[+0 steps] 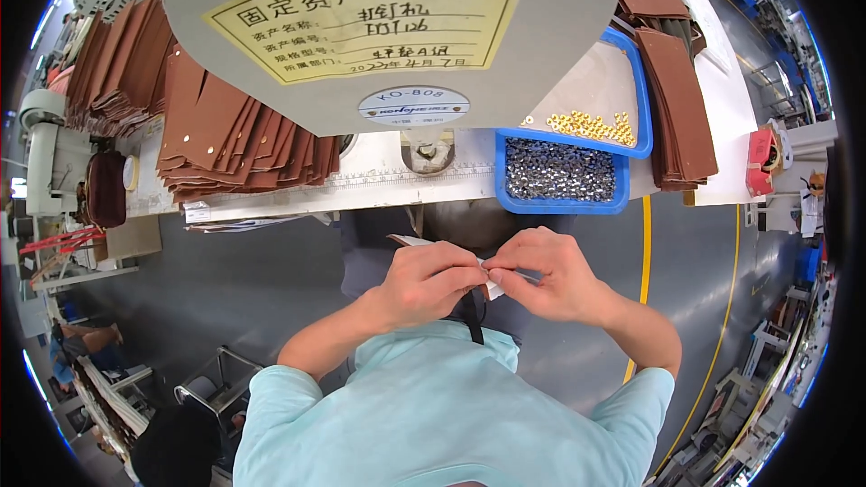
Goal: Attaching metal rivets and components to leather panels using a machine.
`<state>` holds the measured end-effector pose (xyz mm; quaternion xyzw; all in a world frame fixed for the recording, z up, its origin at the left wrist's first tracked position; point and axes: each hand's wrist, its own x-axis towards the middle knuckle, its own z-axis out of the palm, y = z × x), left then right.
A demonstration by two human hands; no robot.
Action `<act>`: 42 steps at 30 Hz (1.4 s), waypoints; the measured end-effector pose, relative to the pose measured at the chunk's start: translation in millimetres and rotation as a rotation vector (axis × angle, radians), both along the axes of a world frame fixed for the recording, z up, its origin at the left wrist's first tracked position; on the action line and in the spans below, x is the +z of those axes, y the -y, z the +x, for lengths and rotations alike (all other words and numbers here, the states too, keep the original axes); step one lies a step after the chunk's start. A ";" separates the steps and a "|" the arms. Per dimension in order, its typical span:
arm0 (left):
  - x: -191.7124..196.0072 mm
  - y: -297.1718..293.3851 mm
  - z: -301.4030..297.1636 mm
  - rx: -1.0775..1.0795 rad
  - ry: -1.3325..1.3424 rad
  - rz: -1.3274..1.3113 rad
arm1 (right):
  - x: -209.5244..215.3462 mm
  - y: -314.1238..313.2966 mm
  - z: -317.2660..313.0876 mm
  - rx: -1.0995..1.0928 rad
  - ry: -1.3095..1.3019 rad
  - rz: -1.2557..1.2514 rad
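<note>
My left hand (424, 284) and my right hand (546, 272) meet in front of my chest, below the white workbench (388, 182). Together they pinch a small brown piece with a pale edge (488, 288); most of it is hidden by my fingers. A dark strap (473, 316) hangs down below my hands over my light blue shirt. The grey machine head (388, 32) with a yellow label card looms above the bench.
A blue tray of small dark metal pieces (559, 171) and a blue tray holding gold rivets (591, 126) sit on the bench right of centre. Stacks of brown leather pieces lie at left (239, 140) and right (681, 108). A yellow floor line (646, 243) runs at right.
</note>
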<state>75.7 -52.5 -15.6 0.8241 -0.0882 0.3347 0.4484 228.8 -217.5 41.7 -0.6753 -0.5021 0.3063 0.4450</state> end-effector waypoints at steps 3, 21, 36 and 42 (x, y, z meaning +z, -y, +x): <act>0.4 3.3 -1.6 0.005 -0.058 -0.056 | -1.4 1.1 -1.0 0.033 0.194 0.038; 35.5 12.3 -11.8 -0.050 -0.328 -0.317 | -6.6 -0.3 4.7 0.169 0.603 0.306; 33.2 9.9 -2.6 -0.006 -0.137 0.029 | -21.9 -1.4 -5.4 0.023 0.785 0.690; 37.4 9.0 -1.4 -0.015 -0.093 0.116 | -20.4 -0.8 -2.7 0.093 0.711 0.663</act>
